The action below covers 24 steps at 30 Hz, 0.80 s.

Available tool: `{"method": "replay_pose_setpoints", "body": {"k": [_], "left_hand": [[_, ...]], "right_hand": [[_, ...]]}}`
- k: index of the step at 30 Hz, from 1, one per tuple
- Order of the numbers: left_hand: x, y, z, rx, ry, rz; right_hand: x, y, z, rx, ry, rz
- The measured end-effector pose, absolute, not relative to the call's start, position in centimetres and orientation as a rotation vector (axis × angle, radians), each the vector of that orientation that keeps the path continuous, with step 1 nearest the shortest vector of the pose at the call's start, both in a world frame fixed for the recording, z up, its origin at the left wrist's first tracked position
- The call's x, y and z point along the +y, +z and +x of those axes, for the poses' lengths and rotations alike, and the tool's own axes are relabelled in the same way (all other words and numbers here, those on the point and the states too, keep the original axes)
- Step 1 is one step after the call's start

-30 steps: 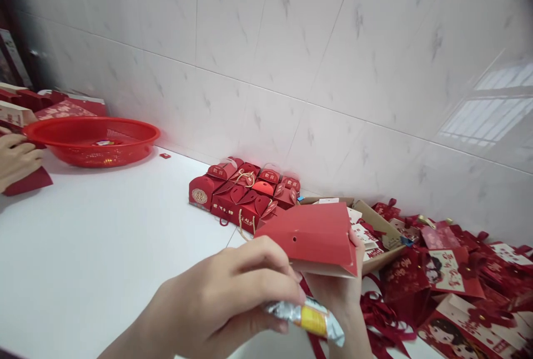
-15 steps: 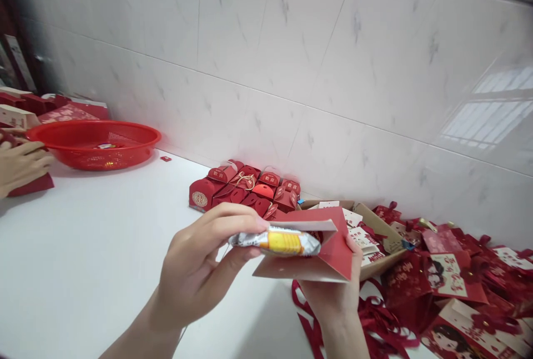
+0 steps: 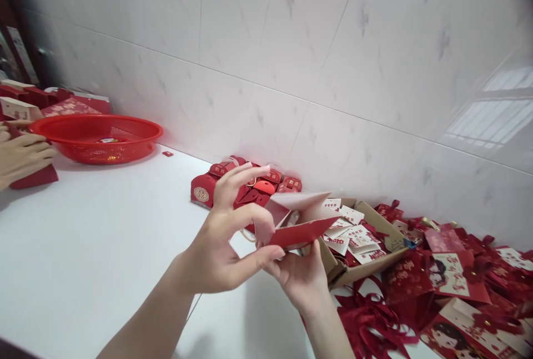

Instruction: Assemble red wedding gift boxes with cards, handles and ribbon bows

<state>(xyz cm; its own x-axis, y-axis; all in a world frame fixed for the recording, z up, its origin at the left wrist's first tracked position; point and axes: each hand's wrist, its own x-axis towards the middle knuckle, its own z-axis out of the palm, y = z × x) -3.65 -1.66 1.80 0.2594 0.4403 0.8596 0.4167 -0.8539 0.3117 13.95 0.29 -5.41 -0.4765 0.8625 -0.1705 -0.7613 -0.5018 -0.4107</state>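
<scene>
A small red paper gift box (image 3: 306,232) with a pale inside is tilted above the table, its top flaps apart. My right hand (image 3: 303,280) holds it from below. At its left end, my left hand (image 3: 222,239) has thumb and bent index finger against the box, while the other fingers stretch upward. Something pale and shiny (image 3: 293,218) shows a little inside the box; most of it is hidden by the walls.
Closed red boxes (image 3: 204,195) stand by the wall. A carton (image 3: 385,225) of printed cards, red ribbons (image 3: 375,320) and many red gift bags (image 3: 449,275) lie right. At left are a red plastic basket (image 3: 108,153) and another person's hand (image 3: 25,159) on something dark red.
The silver and yellow snack packet has left my left hand's fingers and gone into the box. The box has turned and shifted left, and my left hand now touches its end.
</scene>
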Motion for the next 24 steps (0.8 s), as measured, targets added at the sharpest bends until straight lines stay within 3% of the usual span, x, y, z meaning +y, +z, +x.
{"method": "replay_pose_setpoints", "body": {"k": [5,8,11,15,19,24], "left_hand": [[0.0,1.1,-2.5,1.028,1.17,2.412],[1.1,0.9,-2.4,1.049,1.2,2.258],[1.3,1.0,-2.8,1.039,1.293,2.121],[0.4,1.6,-3.4,0.967,1.1,2.097],[-0.1,1.8,-3.7,0.884,0.844,2.003],[1.4,1.3,-3.8,0.936,0.875,1.799]], "right_hand": [[0.9,-5.9,14.8,-0.498,2.106,-0.444],[1.3,-5.6,15.2,-0.649,2.098,-0.544],[1.2,-4.8,15.8,-0.758,1.73,-0.642],[0.4,-3.9,17.1,-0.849,1.31,-0.611],[-0.4,-3.9,18.3,-1.001,1.203,-0.675],[-0.1,-3.9,18.3,-1.353,1.119,-0.744]]}}
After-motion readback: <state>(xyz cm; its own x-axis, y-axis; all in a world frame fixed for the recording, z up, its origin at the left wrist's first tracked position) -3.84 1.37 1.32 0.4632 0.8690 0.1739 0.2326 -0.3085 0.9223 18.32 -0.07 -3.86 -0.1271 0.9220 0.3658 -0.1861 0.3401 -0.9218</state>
